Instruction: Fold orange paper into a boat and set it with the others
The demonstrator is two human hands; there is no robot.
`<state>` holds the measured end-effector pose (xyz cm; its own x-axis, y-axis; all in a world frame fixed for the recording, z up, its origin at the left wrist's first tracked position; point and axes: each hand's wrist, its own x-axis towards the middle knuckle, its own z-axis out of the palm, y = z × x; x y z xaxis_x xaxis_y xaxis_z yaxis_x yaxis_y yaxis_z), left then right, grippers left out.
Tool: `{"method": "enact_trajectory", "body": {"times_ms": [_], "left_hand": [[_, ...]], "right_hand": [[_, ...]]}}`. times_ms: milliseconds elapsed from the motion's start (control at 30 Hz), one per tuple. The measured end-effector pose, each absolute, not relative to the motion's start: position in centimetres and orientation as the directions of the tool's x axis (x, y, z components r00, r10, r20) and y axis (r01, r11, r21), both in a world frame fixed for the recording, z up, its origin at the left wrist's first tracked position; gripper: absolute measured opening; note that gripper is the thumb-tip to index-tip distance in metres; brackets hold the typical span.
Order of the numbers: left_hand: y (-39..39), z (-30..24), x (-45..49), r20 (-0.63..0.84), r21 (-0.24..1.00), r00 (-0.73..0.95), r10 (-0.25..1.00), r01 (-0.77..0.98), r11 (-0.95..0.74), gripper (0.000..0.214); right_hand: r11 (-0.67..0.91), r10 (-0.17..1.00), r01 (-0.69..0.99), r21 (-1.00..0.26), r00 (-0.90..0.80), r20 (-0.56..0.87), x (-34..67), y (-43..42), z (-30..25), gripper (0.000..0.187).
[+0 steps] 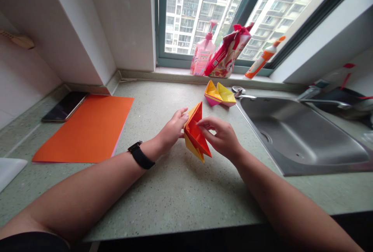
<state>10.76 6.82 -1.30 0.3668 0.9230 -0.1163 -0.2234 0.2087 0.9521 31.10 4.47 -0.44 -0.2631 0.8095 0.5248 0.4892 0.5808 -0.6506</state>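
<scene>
An orange and yellow folded paper boat (pixel 198 133) is held tilted above the counter, its orange hollow turned toward my right hand. My left hand (pixel 174 126) grips it from the left, with the thumb near its upper edge and the other fingers partly hidden behind it. My right hand (pixel 220 133) has its thumb and fingertips pinched at the orange inner fold. Beyond them, a yellow and pink folded paper boat (pixel 220 94) sits on the counter near the sink's corner.
Orange paper sheets (pixel 87 131) lie at left beside a phone (pixel 65 106). A steel sink (pixel 303 135) fills the right. On the sill stand a pink pump bottle (pixel 202 56), a red food bag (pixel 229 54) and an orange-white bottle (pixel 262 61).
</scene>
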Motion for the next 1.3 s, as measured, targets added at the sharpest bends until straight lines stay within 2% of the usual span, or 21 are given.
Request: {"method": "enact_trajectory", "body": {"times_ms": [167, 333, 567, 733, 833, 967, 1033, 1133, 1200, 1300], "left_hand": [[6.6, -1.6, 10.9, -0.102, 0.855, 0.517, 0.85, -0.391, 0.341, 0.044], [6.0, -1.4, 11.1, -0.1, 0.832, 0.499, 0.861, -0.432, 0.348, 0.036], [5.8, -1.2, 11.2, -0.086, 0.844, 0.476, 0.875, -0.432, 0.318, 0.032], [5.8, -1.3, 11.1, -0.01, 0.879, 0.518, 0.855, -0.403, 0.254, 0.045], [6.0, -1.4, 10.9, -0.013, 0.901, 0.537, 0.844, -0.36, 0.243, 0.052], [6.6, -1.6, 10.9, -0.075, 0.892, 0.475, 0.877, -0.361, 0.272, 0.04], [6.7, -1.6, 11.0, -0.069, 0.893, 0.413, 0.908, -0.38, 0.241, 0.034], [6.7, -1.4, 11.1, 0.015, 0.92, 0.332, 0.943, -0.374, 0.117, 0.029], [6.6, -1.3, 11.1, 0.075, 0.932, 0.325, 0.943, -0.359, 0.05, 0.029], [6.5, -1.3, 10.8, 0.124, 0.962, 0.356, 0.926, -0.271, -0.024, 0.031]], "right_hand": [[0.546, 0.813, 0.519, -0.658, -0.14, 0.565, 31.1, 4.5, -0.3, 0.012], [0.492, 0.853, 0.505, -0.709, -0.119, 0.507, 30.9, 4.5, -0.5, 0.022], [0.5, 0.862, 0.501, -0.706, -0.207, 0.463, 30.8, 4.5, -1.0, 0.017], [0.524, 0.842, 0.548, -0.652, -0.217, 0.494, 31.2, 4.5, -0.9, 0.015], [0.549, 0.823, 0.567, -0.614, -0.241, 0.514, 31.3, 4.5, -0.8, 0.016], [0.555, 0.821, 0.559, -0.617, -0.248, 0.514, 31.1, 4.5, -0.5, 0.026], [0.499, 0.852, 0.558, -0.663, -0.178, 0.492, 31.0, 4.5, -0.5, 0.032], [0.384, 0.907, 0.569, -0.727, -0.085, 0.413, 30.6, 4.4, -0.8, 0.034], [0.338, 0.93, 0.561, -0.755, -0.074, 0.361, 30.4, 4.4, -1.0, 0.031], [0.357, 0.93, 0.554, -0.752, -0.13, 0.345, 30.3, 4.5, -1.1, 0.019]]}}
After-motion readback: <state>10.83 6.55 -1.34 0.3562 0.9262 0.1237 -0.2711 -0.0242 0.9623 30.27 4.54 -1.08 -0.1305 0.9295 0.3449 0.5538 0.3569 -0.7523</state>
